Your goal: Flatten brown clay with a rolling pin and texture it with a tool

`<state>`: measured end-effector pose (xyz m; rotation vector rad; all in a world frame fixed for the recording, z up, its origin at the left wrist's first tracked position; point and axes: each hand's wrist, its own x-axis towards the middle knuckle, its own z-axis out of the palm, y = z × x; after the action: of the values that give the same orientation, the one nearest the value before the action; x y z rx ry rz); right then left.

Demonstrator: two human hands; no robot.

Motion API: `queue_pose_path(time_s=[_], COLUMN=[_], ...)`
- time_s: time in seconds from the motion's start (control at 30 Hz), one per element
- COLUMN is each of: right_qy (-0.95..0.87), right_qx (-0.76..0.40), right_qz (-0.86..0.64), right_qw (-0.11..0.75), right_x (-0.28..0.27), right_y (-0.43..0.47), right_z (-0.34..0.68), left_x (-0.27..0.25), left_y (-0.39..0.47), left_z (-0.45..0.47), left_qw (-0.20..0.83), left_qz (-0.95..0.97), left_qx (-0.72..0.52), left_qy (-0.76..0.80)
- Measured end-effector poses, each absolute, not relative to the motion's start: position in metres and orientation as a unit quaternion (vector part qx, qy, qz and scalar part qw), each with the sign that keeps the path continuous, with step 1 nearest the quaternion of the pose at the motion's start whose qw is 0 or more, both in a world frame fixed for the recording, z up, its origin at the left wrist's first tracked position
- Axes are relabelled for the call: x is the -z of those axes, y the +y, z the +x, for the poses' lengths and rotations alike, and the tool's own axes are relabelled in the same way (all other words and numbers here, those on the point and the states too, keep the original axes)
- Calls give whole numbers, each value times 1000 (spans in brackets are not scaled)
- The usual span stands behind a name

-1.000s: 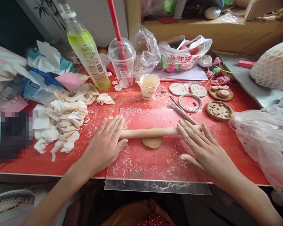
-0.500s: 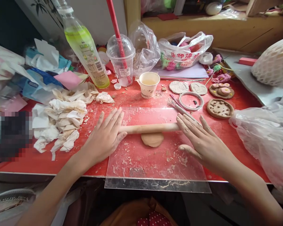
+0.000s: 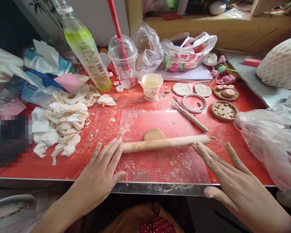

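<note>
A wooden rolling pin [image 3: 157, 144] lies crosswise over the near edge of a flat brown clay disc [image 3: 155, 134], hiding part of it. Beneath them is a clear acrylic sheet [image 3: 147, 168] smeared with clay bits. My left hand [image 3: 104, 171] has its fingers stretched out, the tips resting on the pin's left end. Near the pin's right end, my right hand [image 3: 223, 181] is spread with the fingertips at its near side; whether they touch it I cannot tell. Neither hand is wrapped around anything.
A paper cup of cloudy liquid [image 3: 152, 86] stands behind the sheet. To its right are a clay ring [image 3: 195, 103], a grey stick [image 3: 193, 119] and a round clay dish [image 3: 224, 110]. Crumpled tissues [image 3: 63, 126], a tall bottle [image 3: 89, 58] and plastic bags [image 3: 262, 139] surround the work area.
The rolling pin has come toward me, from the disc's far edge to its near edge, and now slants slightly. Both hands moved nearer; my right hand also shifted right, uncovering the pin's end.
</note>
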<state>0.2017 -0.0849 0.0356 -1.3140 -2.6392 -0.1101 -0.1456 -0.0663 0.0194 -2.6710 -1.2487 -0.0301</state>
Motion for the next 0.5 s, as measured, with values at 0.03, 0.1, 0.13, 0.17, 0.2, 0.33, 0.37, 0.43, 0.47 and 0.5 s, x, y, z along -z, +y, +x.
queue_pose_path(time_s=[0.03, 0.1, 0.13, 0.17, 0.2, 0.33, 0.37, 0.43, 0.47, 0.5], right_qy=[-889, -872, -856, -836, -814, -767, -762, -755, -751, -750], right_qx=[28, 10, 4, 1, -3, -66, -90, -123, -132, -136], right_qz=[-445, -471, -494, -522, -551, -606, -606, -597, -593, -589], right_qw=[104, 134, 154, 172, 185, 202, 211, 241, 258, 270], right_x=[-35, -32, -28, -24, -19, -4, -5, -12, -18, -25], right_y=[-85, -82, -81, -78, -76, -68, -66, -61, -58, -55], right_z=[203, 205, 205, 205, 204, 197, 195, 191, 189, 188], left_x=[-19, -18, -17, -17, -17, -25, -31, -46, -55, -63], left_y=[-66, -60, -56, -51, -46, -33, -31, -28, -27, -25], left_z=[-146, -144, -141, -138, -135, -127, -126, -126, -126, -126], left_qw=[105, 125, 135, 143, 150, 183, 197, 224, 231, 232], left_qz=[-903, -900, -896, -894, -892, -888, -886, -884, -883, -883], left_qx=[11, 21, 29, 38, 46, 89, 101, 119, 124, 129], left_qy=[-416, -417, -421, -424, -425, -412, -407, -394, -389, -386])
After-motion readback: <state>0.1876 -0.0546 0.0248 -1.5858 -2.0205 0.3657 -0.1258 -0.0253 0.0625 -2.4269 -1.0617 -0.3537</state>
